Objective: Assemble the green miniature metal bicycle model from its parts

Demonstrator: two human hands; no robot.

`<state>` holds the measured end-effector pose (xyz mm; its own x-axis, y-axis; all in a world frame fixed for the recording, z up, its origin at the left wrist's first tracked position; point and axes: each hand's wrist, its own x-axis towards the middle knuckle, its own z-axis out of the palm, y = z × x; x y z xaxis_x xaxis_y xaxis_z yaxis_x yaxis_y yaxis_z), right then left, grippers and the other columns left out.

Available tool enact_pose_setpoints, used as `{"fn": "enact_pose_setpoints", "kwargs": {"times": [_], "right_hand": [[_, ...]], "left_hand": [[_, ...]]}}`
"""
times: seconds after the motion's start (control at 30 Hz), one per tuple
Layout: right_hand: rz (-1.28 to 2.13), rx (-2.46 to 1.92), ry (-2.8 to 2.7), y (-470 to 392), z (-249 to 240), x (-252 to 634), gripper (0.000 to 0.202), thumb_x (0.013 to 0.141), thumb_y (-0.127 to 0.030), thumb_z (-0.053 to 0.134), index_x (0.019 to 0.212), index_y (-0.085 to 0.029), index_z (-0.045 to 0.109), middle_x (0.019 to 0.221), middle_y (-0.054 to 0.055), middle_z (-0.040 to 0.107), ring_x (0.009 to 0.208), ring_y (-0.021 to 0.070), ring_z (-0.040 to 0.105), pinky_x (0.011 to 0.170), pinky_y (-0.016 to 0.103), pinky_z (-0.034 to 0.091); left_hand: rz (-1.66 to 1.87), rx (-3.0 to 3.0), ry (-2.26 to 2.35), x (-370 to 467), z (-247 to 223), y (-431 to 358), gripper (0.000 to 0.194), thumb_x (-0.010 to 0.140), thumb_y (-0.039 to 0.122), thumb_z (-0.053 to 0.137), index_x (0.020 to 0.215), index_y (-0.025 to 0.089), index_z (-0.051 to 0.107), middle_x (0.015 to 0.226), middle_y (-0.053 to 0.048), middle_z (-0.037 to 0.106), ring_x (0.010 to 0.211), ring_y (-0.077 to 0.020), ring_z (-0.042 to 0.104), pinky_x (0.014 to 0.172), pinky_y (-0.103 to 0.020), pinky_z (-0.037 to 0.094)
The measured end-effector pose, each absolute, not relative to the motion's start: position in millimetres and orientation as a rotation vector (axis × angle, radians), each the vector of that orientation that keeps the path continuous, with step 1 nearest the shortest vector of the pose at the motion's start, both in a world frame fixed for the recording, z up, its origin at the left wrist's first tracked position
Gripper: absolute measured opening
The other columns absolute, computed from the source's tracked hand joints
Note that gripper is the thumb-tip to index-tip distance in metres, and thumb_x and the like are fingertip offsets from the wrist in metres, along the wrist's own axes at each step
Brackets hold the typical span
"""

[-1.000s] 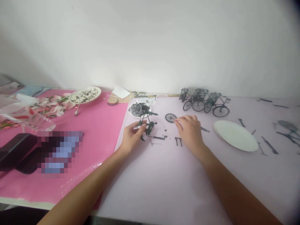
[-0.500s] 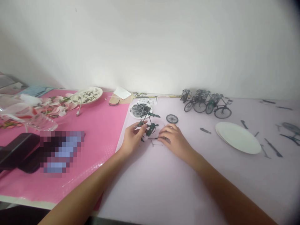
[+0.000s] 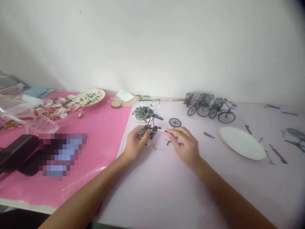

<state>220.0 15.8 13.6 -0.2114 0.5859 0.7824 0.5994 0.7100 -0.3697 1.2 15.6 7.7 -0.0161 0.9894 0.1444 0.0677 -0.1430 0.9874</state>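
Note:
In my left hand [image 3: 137, 140] is a dark green miniature bicycle frame [image 3: 154, 131], pinched between thumb and fingers above the table. My right hand [image 3: 184, 141] grips the dark handle of a small screwdriver [image 3: 162, 130], whose thin metal shaft points left and reaches the frame near its crank. The fingers hide part of the frame. Below the hands lie a thin stand-like part [image 3: 159, 148] and small black bits [image 3: 168, 142]. A loose spoked wheel [image 3: 175, 122] rests just beyond my right hand.
Behind the frame, a white plate [image 3: 133, 118] holds more wheels. Several miniature bicycles [image 3: 219, 109] stand by the wall. An oval white plate [image 3: 241, 143] and dark loose parts [image 3: 277, 154] lie to the right. A phone [image 3: 64, 154] and a dish [image 3: 101, 95] are on the pink cover.
My right hand has raised the screwdriver from the tabletop and brought its tip to the bicycle frame. The small black bits beneath are now uncovered. My left hand still holds the frame.

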Motion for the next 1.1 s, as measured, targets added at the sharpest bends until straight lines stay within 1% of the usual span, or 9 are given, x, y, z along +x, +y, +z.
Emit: {"fn": "enact_pose_setpoints", "kwargs": {"times": [0.07, 0.2, 0.4, 0.6, 0.87, 1.1], "right_hand": [[-0.035, -0.887, -1.88, 13, 15, 218, 0.026, 0.093, -0.012, 0.07, 0.114, -0.027, 0.075, 0.098, 0.006, 0.077, 0.087, 0.0206, 0.073, 0.077, 0.035, 0.062], [0.013, -0.823, -1.888, 7, 15, 211, 0.033, 0.091, -0.008, 0.072, 0.117, -0.027, 0.075, 0.097, 0.005, 0.079, 0.087, 0.0197, 0.075, 0.079, 0.034, 0.063], [0.017, -0.808, -1.867, 0, 15, 204, 0.034, 0.09, -0.006, 0.073, 0.118, -0.026, 0.075, 0.1, 0.005, 0.082, 0.089, 0.0191, 0.077, 0.079, 0.033, 0.064], [0.004, -0.835, -1.861, 0, 17, 204, 0.03, 0.091, -0.008, 0.073, 0.114, -0.027, 0.076, 0.097, 0.004, 0.082, 0.085, 0.0197, 0.077, 0.076, 0.034, 0.065], [0.007, -0.842, -1.861, -1, 18, 202, 0.031, 0.09, -0.008, 0.072, 0.114, -0.028, 0.077, 0.096, 0.003, 0.082, 0.084, 0.0198, 0.078, 0.075, 0.033, 0.065], [-0.022, -0.808, -1.891, -1, 19, 203, 0.031, 0.09, -0.007, 0.073, 0.115, -0.027, 0.075, 0.095, 0.004, 0.082, 0.083, 0.0191, 0.077, 0.076, 0.032, 0.065]], "left_hand": [[1.291, 1.411, 1.206, 2, 8, 15, 0.039, 0.094, 0.046, 0.068, 0.117, 0.015, 0.075, 0.119, -0.013, 0.074, 0.104, -0.0238, 0.07, 0.091, -0.033, 0.055], [1.273, 1.594, 1.234, -1, 9, 14, 0.032, 0.096, 0.042, 0.065, 0.115, 0.017, 0.076, 0.116, -0.012, 0.075, 0.105, -0.024, 0.069, 0.094, -0.034, 0.053], [1.284, 1.772, 1.202, 0, 11, 12, 0.027, 0.098, 0.036, 0.063, 0.113, 0.019, 0.077, 0.115, -0.011, 0.075, 0.106, -0.0227, 0.069, 0.093, -0.032, 0.053], [1.27, 1.777, 1.188, 2, 11, 11, 0.025, 0.098, 0.036, 0.063, 0.111, 0.02, 0.078, 0.114, -0.01, 0.075, 0.104, -0.0227, 0.07, 0.092, -0.032, 0.052], [1.283, 1.74, 1.185, 2, 10, 12, 0.025, 0.097, 0.037, 0.065, 0.11, 0.021, 0.078, 0.112, -0.01, 0.076, 0.104, -0.0237, 0.07, 0.093, -0.034, 0.052], [1.266, 1.745, 1.187, 2, 10, 11, 0.023, 0.097, 0.034, 0.064, 0.11, 0.02, 0.077, 0.113, -0.01, 0.075, 0.103, -0.0221, 0.07, 0.091, -0.032, 0.052]]}}
